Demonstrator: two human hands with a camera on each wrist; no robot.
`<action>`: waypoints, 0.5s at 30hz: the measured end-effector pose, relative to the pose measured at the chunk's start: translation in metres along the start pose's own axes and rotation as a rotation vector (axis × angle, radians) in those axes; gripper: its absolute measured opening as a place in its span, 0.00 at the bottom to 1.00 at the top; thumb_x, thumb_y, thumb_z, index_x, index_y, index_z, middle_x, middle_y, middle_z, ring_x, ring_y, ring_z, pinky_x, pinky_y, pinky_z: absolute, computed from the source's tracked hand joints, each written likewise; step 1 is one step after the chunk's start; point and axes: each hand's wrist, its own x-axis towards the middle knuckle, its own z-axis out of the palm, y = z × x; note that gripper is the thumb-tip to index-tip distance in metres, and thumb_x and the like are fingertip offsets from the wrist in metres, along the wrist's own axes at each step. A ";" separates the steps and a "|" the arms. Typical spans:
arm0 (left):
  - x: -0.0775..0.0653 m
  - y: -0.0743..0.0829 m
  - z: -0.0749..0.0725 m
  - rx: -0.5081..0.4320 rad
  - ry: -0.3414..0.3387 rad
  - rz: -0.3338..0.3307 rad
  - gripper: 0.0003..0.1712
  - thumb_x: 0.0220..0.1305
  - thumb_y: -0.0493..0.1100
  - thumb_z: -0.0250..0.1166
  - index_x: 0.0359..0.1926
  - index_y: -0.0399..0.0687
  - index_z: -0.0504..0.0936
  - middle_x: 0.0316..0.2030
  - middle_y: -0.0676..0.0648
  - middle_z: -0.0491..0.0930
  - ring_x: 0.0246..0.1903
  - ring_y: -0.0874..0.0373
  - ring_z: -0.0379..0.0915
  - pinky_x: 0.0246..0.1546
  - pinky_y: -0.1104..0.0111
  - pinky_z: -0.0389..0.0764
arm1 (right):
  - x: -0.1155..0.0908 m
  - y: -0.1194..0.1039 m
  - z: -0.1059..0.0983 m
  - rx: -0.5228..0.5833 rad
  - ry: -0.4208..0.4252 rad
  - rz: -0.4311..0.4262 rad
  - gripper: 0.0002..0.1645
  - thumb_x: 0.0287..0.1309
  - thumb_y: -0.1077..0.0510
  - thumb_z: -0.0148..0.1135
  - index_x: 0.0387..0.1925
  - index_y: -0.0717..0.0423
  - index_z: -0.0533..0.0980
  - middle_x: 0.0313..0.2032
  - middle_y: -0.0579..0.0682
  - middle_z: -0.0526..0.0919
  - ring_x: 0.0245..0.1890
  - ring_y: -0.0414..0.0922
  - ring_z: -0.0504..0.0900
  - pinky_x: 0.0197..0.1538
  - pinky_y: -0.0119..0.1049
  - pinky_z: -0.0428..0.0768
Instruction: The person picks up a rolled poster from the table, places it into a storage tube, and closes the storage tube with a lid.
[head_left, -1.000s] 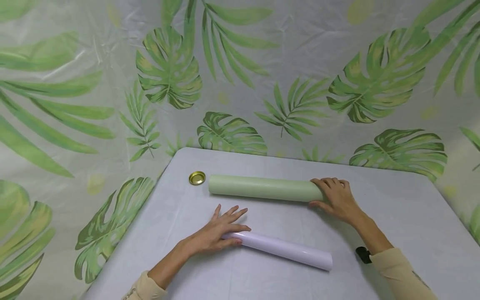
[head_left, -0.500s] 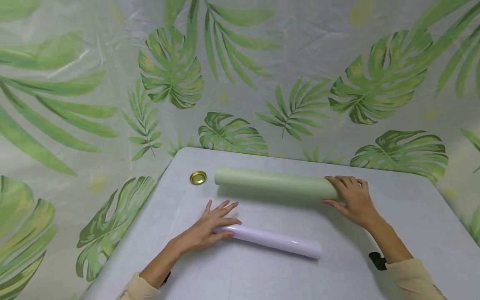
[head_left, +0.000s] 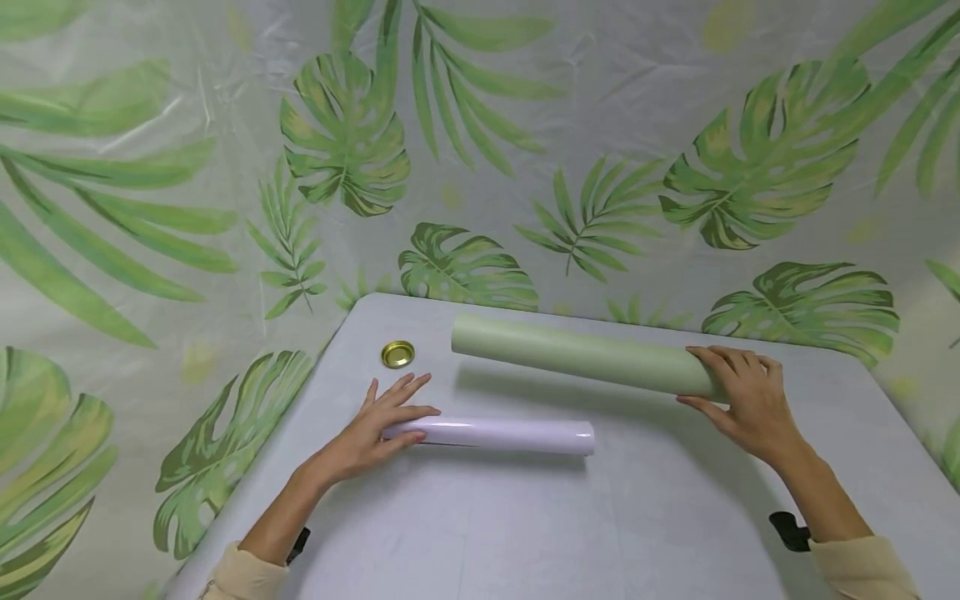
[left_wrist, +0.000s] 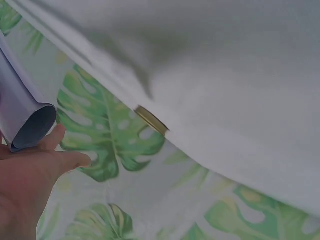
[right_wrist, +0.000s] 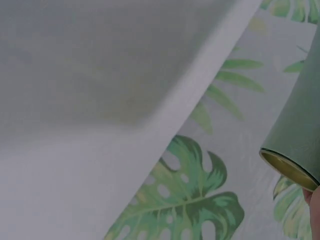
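My left hand (head_left: 371,433) pinches the left end of a glossy lilac rolled sheet (head_left: 510,435) between thumb and index finger, its other fingers spread. In the left wrist view the hollow end of the roll (left_wrist: 22,110) shows beside the thumb. Farther right, my right hand (head_left: 750,408) grips the right end of a thicker pale green tube (head_left: 585,354). That tube hangs over the table, its left end tilted toward the back and a shadow below it. A gold-coloured inside wall (right_wrist: 290,169) shows at its end in the right wrist view.
A small round gold lid (head_left: 397,354) lies near the back left corner of the white table (head_left: 540,533). Behind and beside the table hangs a leaf-printed sheet (head_left: 465,192). From the left wrist the lid (left_wrist: 151,120) appears edge-on at the table's border.
The green tube has come up off the table and moved right with my right hand. My left hand has shifted left and away from me, swinging the lilac roll nearly level across the view.
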 end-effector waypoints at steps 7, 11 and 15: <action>-0.012 -0.017 -0.032 0.015 0.082 -0.060 0.20 0.69 0.42 0.69 0.61 0.52 0.85 0.79 0.37 0.59 0.80 0.30 0.45 0.71 0.25 0.29 | -0.004 0.006 -0.016 -0.017 0.024 0.017 0.56 0.61 0.14 0.44 0.59 0.57 0.79 0.51 0.67 0.83 0.50 0.66 0.77 0.48 0.67 0.66; -0.017 -0.026 -0.049 0.022 0.127 -0.068 0.20 0.68 0.41 0.69 0.61 0.50 0.85 0.78 0.35 0.59 0.79 0.27 0.45 0.70 0.23 0.29 | -0.008 0.010 -0.025 -0.015 0.027 0.042 0.57 0.59 0.13 0.44 0.59 0.58 0.79 0.51 0.68 0.82 0.51 0.66 0.77 0.47 0.66 0.64; -0.021 -0.037 -0.063 0.022 0.162 -0.068 0.20 0.68 0.38 0.69 0.61 0.47 0.85 0.78 0.33 0.59 0.78 0.24 0.46 0.68 0.21 0.30 | -0.014 0.014 -0.033 -0.013 0.017 0.078 0.58 0.58 0.12 0.45 0.60 0.58 0.79 0.52 0.69 0.82 0.52 0.67 0.76 0.47 0.66 0.63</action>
